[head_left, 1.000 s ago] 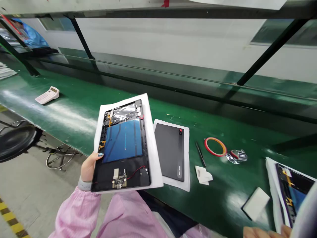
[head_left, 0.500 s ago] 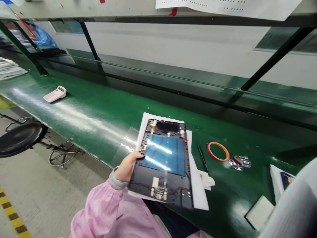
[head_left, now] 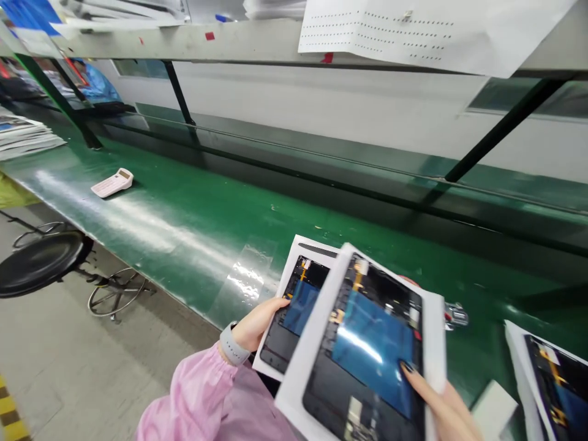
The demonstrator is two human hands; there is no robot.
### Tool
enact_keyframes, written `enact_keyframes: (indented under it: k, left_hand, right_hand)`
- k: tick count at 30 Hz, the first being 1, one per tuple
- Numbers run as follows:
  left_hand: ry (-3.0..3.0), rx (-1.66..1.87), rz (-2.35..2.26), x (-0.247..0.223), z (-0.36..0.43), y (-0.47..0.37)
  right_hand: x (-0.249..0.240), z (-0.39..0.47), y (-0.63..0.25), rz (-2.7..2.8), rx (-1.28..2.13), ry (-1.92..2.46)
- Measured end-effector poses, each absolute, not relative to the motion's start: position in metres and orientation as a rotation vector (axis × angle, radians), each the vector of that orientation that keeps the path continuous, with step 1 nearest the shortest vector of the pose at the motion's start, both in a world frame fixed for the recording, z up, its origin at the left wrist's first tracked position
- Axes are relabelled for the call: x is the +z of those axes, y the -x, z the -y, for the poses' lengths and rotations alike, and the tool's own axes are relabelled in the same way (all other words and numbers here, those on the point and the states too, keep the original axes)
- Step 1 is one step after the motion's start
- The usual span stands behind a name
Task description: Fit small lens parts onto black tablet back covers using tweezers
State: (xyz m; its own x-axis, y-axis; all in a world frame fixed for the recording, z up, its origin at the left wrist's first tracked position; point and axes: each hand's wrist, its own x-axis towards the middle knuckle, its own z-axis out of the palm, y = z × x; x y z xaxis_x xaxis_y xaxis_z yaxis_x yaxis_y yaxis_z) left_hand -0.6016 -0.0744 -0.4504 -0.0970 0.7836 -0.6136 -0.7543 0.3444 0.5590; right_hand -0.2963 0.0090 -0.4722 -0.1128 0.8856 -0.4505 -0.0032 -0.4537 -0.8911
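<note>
Black front tablet (head_left: 367, 358), gripped by my right hand (head_left: 445, 404) at five o'clock, overlaps the rear tablet (head_left: 299, 309) my left hand (head_left: 254, 326) grips; moving needs clearance.

Green bench (head_left: 184, 202) bearing white calculator (head_left: 113, 183)

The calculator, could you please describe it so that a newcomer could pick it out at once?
On the long green workbench, look left, beyond the black stool. The calculator is small and pale pink with a raised display end, unlike the white stack farther left.
</note>
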Motion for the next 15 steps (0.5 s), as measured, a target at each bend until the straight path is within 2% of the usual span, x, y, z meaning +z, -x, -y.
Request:
enact_keyframes:
  k: [3, 7, 15]
  left_hand:
    - [-0.028, 1.276, -1.005, -0.441, 0.084, 0.599]
    - [-0.021, 1.277, -0.955, -0.436, 0.102, 0.596]
    - [0.075, 1.317, -0.859, -0.440, 0.124, 0.582]
  right_hand:
    - [-0.447, -0.004, 0.358, 1.125, 1.896, 1.357]
    - [-0.441, 0.004, 0.398, 1.320, 1.807, 1.295]
    - [-0.455, 0.008, 0.378, 1.735, 1.562, 1.422]
